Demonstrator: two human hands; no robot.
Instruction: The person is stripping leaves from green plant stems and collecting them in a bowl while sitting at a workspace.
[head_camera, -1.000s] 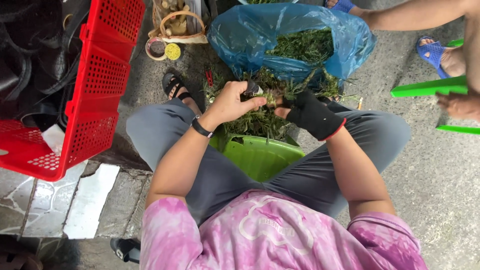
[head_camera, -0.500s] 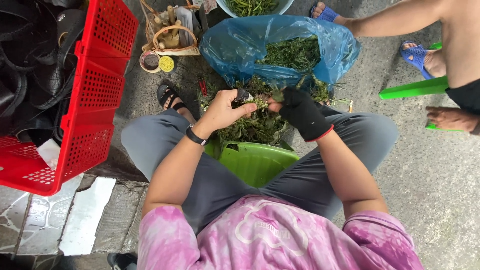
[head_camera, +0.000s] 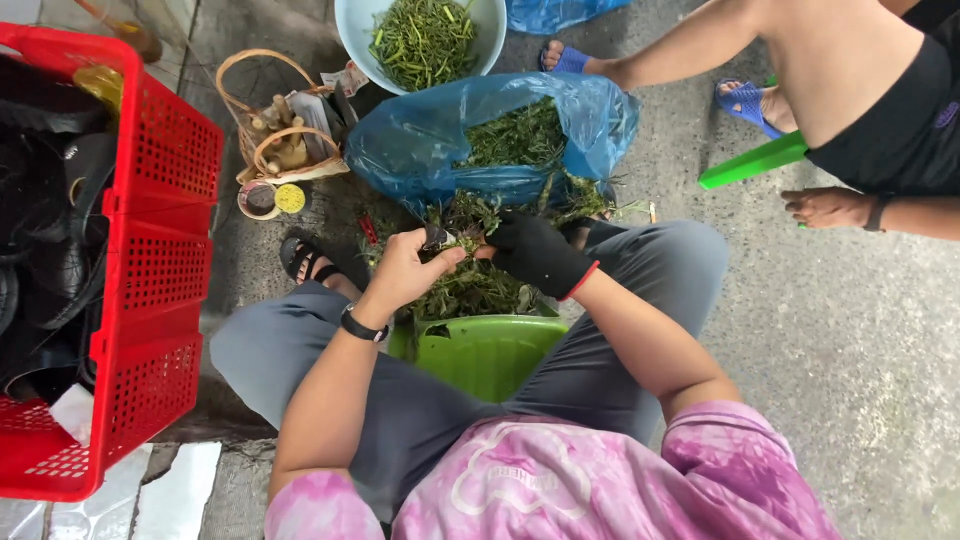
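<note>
Head view: left hand (head_camera: 405, 272), bare, wristwatch (head_camera: 361, 326) on the wrist, fingers pinching a small sprig of green herbs (head_camera: 447, 240). Right hand (head_camera: 535, 252) in a black glove, fingers closed on the same sprig from the other side. Sprig sits above a loose herb pile (head_camera: 470, 285) between the knees, just before the blue plastic bag (head_camera: 430, 150) of greens. Green stool (head_camera: 482, 352) below. Red crate (head_camera: 150, 260) at left.

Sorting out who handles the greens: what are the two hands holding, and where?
Both the left hand and gloved right hand pinch a small leafy sprig, one at each end.
</note>
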